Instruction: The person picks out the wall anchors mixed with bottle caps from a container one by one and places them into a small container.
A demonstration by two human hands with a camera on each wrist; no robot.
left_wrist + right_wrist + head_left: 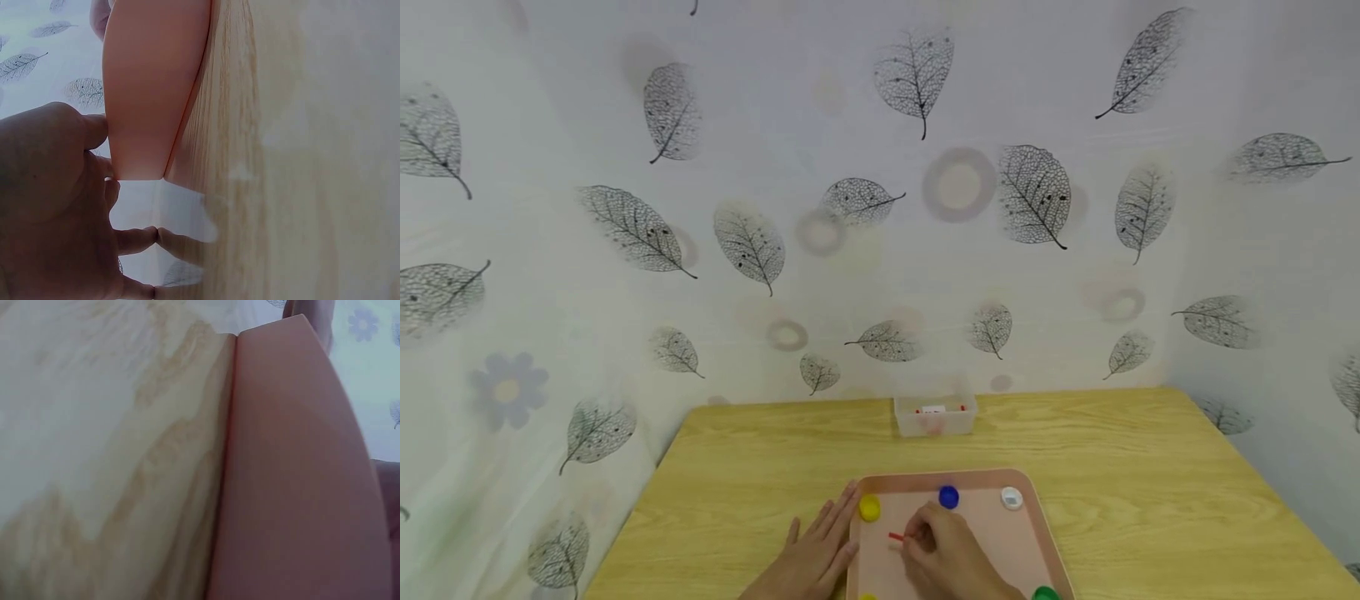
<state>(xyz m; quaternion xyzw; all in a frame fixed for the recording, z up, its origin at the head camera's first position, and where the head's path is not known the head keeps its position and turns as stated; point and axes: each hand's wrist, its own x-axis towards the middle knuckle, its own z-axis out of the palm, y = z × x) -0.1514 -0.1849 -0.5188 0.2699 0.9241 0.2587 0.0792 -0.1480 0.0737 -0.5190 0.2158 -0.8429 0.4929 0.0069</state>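
Observation:
In the head view a shallow pink tray [992, 533] lies on the table. My right hand [951, 554] is above its middle, thumb and fingertips pinching a small thin red stick [896, 537] whose free end points left. My left hand [820, 550] rests along the tray's left edge with its fingers straight and spread. In the left wrist view that hand [56, 200] touches the tray's outer wall [150, 94]. A yellow cap [869, 507], a blue cap [949, 497] and a white cap [1012, 498] lie along the tray's far side.
A green cap [1045, 593] shows at the tray's near right corner, and a yellow piece [868, 597] is cut off at the frame's bottom. Behind the tray, a clear plastic box [935, 421] with small red and white items stands by the leaf-patterned backdrop [857, 275].

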